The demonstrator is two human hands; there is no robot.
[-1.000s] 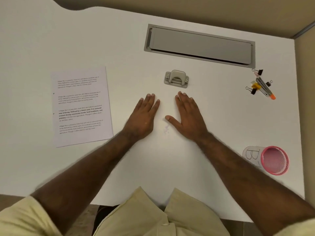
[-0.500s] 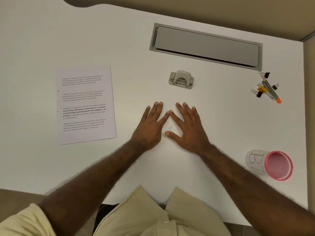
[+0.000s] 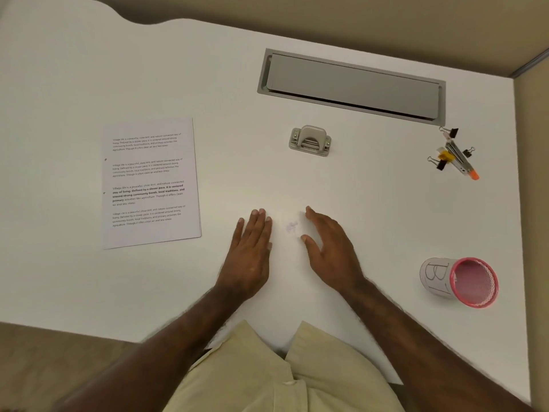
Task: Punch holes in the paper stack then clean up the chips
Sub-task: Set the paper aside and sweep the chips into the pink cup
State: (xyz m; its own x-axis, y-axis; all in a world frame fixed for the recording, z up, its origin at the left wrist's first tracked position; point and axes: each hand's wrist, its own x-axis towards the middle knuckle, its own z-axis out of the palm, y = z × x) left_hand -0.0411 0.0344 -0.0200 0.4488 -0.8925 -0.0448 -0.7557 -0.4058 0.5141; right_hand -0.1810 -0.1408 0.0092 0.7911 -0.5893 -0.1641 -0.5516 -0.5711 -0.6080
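White desk fills the view, a grey hatch set in its far side. Paper lies left, two holes already showing on its left edge, so punching looks done. Left hand and right hand rest on the desk with fingers straight or loosely bent, holding nothing, flanking the chips. Pink cup lies tipped at right, punch beyond the hands, clips far right. Chips sit gathered in a small heap, cleanup left to do

Chips piled; punched stack flat.
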